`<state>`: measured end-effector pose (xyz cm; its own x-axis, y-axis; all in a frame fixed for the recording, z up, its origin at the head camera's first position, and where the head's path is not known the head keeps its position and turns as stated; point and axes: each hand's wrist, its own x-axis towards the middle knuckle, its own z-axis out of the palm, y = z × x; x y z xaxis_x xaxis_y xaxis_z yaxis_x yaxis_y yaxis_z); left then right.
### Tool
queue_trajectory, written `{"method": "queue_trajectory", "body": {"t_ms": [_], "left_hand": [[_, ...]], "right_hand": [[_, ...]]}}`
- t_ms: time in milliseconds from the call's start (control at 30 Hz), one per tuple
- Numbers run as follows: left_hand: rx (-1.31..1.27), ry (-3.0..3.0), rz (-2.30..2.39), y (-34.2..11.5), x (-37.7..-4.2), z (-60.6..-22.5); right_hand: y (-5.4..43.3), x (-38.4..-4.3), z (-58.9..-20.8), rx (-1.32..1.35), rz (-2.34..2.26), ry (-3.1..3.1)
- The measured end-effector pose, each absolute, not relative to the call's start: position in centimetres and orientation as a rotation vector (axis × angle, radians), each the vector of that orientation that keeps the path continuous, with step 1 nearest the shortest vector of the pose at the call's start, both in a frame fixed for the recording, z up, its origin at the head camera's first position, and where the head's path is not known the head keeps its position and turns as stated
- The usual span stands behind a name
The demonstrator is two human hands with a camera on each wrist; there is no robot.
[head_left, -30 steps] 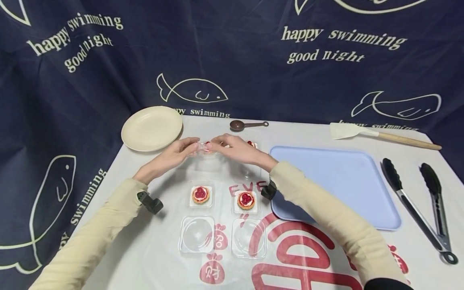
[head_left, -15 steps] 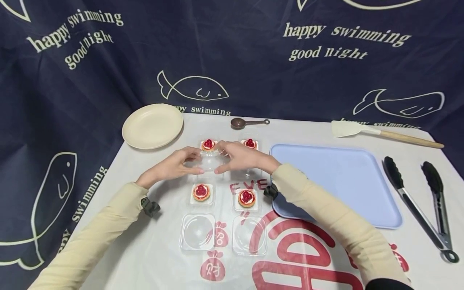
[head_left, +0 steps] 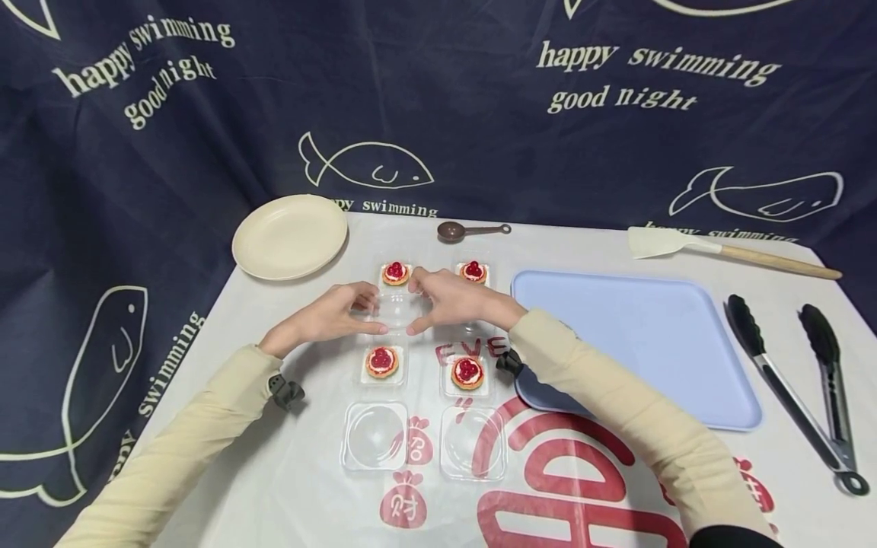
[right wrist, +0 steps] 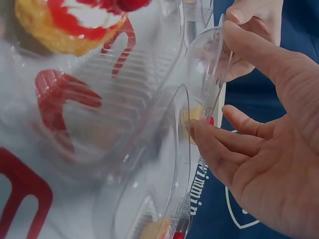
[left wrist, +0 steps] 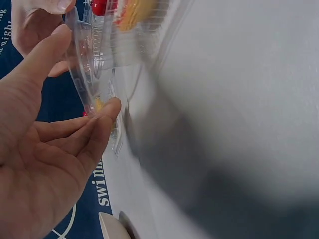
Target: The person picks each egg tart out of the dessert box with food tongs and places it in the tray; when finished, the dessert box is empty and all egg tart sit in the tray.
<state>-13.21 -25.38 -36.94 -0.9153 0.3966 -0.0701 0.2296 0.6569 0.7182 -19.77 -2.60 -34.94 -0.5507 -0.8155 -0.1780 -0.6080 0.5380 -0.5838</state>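
Head view: clear lid pinched between left hand and right hand

Clock face centred on the clear lid, 12 toward the dark blue cloth; left hand at 9 o'clock, its fingers curled to the rim, thumb near 8, fingertips near 10; right hand at 3, gripping likewise, thumb near 4, fingertips between 1 and 2; both wrist views agree, thumb on one edge, fingertips on the opposite one; lid appears raised off the white-covered table; exact tilt hard to judge, and whether it joins a container is unclear.

Around it, four red-topped tarts in clear square containers; 12 o'clock tart just beyond the lid; 2 o'clock tart partly behind the right hand; 7 o'clock tart near; 4 o'clock tart a little farther off; two more clear pieces, flat on the table: 6 o'clock piece and 5 o'clock piece.

Outer ring: cream plate at 10; brown scoop between 1 and 2; white-headed spatula just short of 3; blue tray at 3, well apart from the lid; tongs, arms spread, also at 3, beyond the tray; cream sleeves reach in from 8 and 4.
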Motion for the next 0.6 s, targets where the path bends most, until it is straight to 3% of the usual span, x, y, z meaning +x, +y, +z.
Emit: {"method": "queue_trajectory", "body": {"t_ms": [600], "left_hand": [[0.305,2.561,1.142,-24.86,-13.81,-36.84]], "right_hand": [[-3.45,-20.07,-35.04,-1.101,-0.598,2.348]]}}
